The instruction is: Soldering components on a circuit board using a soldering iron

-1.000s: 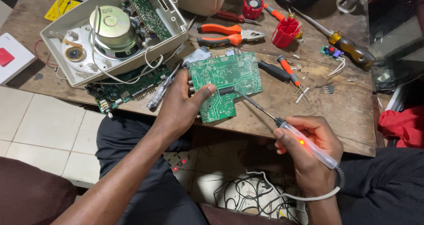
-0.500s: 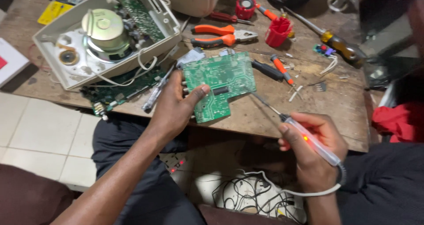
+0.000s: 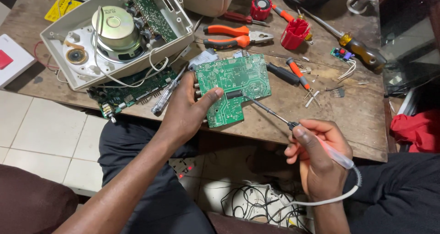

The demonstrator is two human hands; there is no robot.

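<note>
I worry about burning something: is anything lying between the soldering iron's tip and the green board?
Nothing visible does. The soldering iron in the right hand reaches the green circuit board directly; the left hand thumb lies beside the tip, not under it.

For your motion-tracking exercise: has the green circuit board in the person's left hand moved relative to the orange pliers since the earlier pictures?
No. The green circuit board sits just below the orange pliers, as before; the left hand still grips its left edge. Only the camera view shifted.
</note>
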